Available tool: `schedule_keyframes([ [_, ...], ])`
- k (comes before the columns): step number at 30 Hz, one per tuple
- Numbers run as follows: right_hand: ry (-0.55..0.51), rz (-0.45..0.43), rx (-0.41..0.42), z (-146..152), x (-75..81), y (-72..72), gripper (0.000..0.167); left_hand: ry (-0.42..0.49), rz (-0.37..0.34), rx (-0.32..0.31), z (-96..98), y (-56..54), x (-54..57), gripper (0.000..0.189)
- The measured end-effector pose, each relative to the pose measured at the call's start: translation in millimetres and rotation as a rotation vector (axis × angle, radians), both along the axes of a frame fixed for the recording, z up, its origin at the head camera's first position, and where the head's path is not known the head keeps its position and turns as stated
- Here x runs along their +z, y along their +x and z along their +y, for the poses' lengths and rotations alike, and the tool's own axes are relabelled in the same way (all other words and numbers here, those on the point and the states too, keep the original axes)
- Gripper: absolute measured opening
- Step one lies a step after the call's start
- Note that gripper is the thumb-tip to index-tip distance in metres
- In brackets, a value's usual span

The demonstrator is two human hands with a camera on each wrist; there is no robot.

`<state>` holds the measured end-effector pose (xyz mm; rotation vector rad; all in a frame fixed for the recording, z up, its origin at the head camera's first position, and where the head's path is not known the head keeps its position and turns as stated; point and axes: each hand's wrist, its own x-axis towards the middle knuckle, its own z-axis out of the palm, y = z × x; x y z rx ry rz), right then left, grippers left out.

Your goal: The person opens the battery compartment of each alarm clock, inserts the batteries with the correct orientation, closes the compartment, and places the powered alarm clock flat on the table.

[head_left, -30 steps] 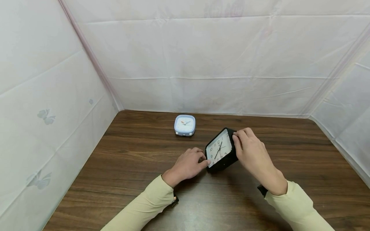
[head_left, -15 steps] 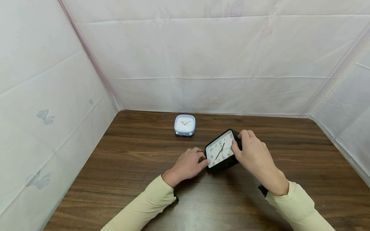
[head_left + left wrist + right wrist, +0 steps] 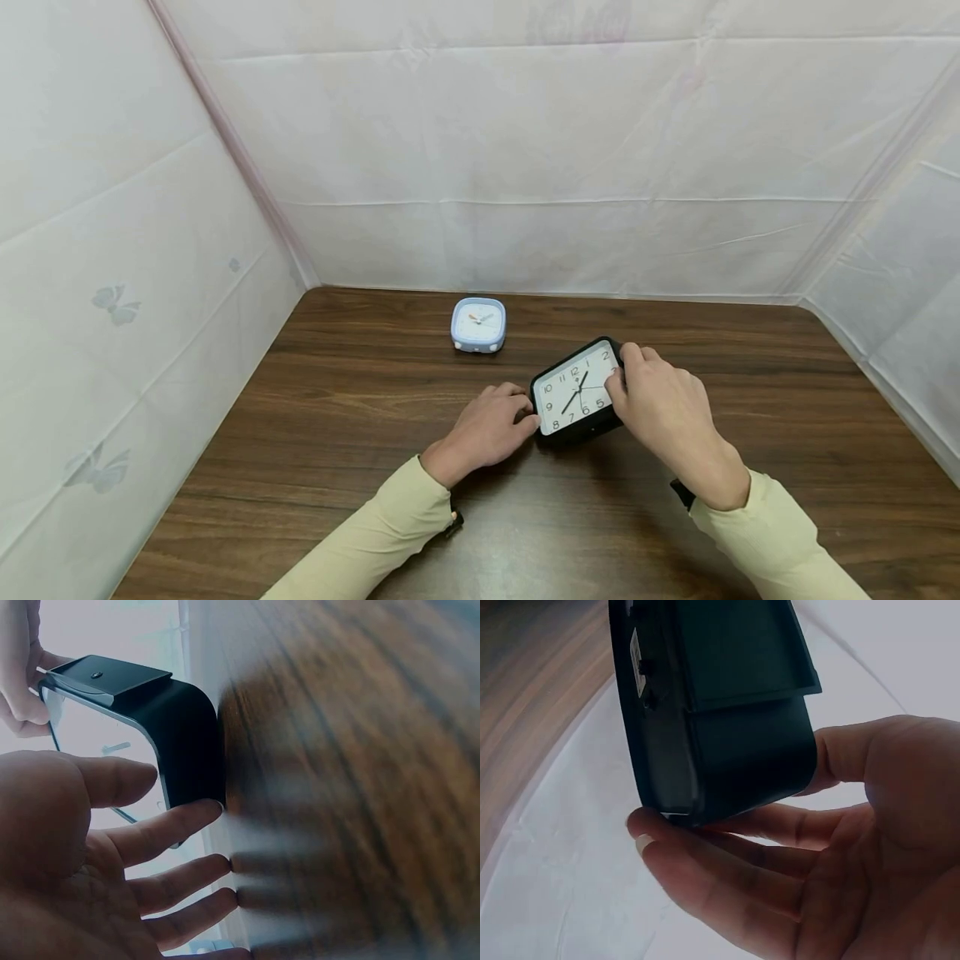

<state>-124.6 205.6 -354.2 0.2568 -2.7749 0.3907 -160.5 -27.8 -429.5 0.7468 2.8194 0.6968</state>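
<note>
A square black alarm clock (image 3: 576,393) with a white face stands tilted on one lower corner, its right side raised off the table. My right hand (image 3: 667,404) grips that raised upper right side, thumb at the front rim and fingers behind. From the right wrist view, the black clock's underside and back (image 3: 742,697) show, with small knobs on the back. At the clock's lower left corner rests my left hand (image 3: 483,429). Its index finger (image 3: 172,829) touches the black side, while the thumb lies before the face and the other fingertips reach the wood.
Farther back on the dark wooden table (image 3: 360,375) sits a small light-blue alarm clock (image 3: 478,324), face up. Pale sheeting (image 3: 525,167) closes off the back, left and right sides of the table.
My right hand has swung the black clock's right side a little to the right and turned its face more toward the head camera. The left hand stays nearly still.
</note>
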Motion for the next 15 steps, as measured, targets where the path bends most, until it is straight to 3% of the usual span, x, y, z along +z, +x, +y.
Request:
schedule_keyframes([
  [9, 0.058, -0.029, -0.004, 0.1, -4.1, 1.7, 0.017, 0.036, -0.001, 0.020, 0.1, 0.7, 0.3, 0.032],
  [15, 0.087, 0.003, -0.004, 0.1, -7.3, 1.8, 0.019, 0.055, -0.009, 0.025, -0.5, 0.4, 0.1, 0.033],
])
